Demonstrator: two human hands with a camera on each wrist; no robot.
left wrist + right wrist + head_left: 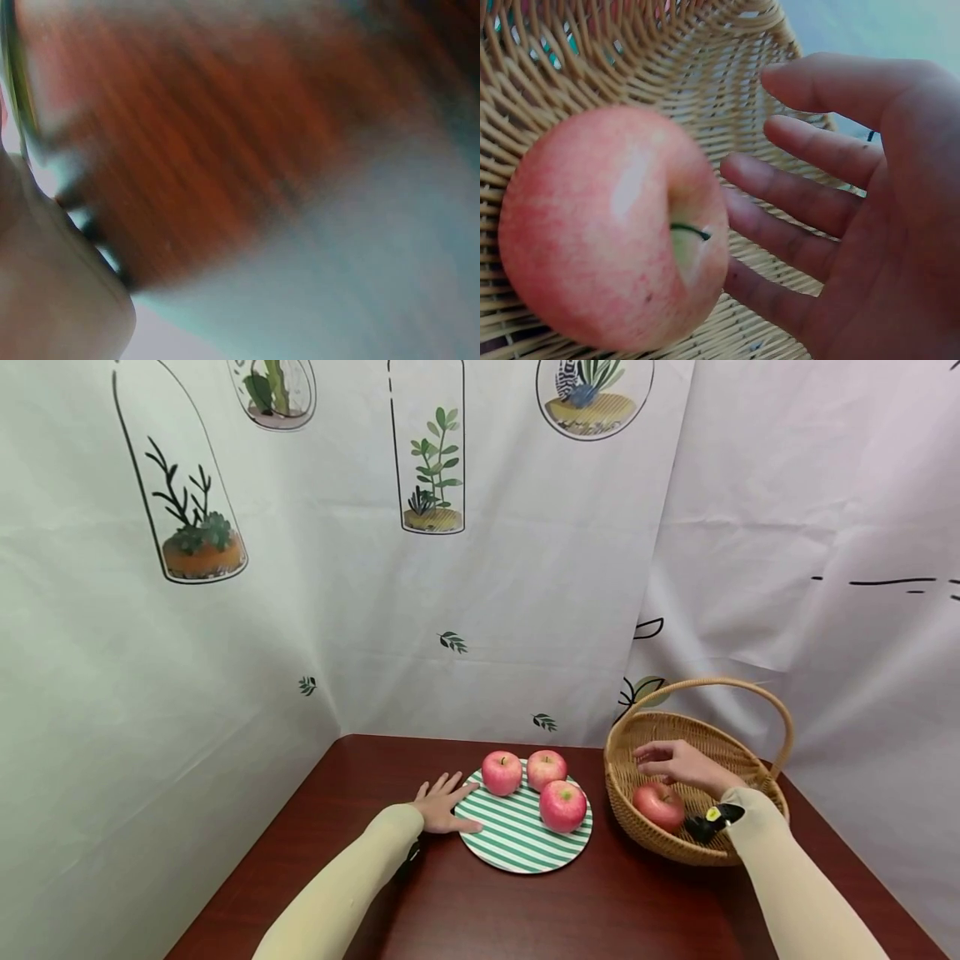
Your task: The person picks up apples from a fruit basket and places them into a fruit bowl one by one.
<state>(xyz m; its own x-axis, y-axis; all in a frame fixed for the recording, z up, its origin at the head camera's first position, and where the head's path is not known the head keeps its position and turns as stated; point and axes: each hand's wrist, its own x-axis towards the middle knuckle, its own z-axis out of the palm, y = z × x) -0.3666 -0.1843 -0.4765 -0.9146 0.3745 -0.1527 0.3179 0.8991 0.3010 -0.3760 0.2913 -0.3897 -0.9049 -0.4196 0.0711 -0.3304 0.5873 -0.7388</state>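
A red apple (607,225) lies in the wicker basket (708,685), its stem side turned toward my right hand (682,765). That hand is inside the basket just above the apple, fingers spread and loosely bent, holding nothing. In the right wrist view its fingers (795,187) come close beside the apple. My left hand (444,806) lies flat with spread fingers at the left rim of a round green-and-white striped mat (510,839). Three more apples sit on this mat, one (501,773) at the back left, another (546,770) behind, and one (562,807) on the right.
A dark red-brown table (465,910) carries the mat and the basket. Behind and to the left hangs a pale curtain (510,610) printed with plants in jars. The basket's tall handle arches above its back side.
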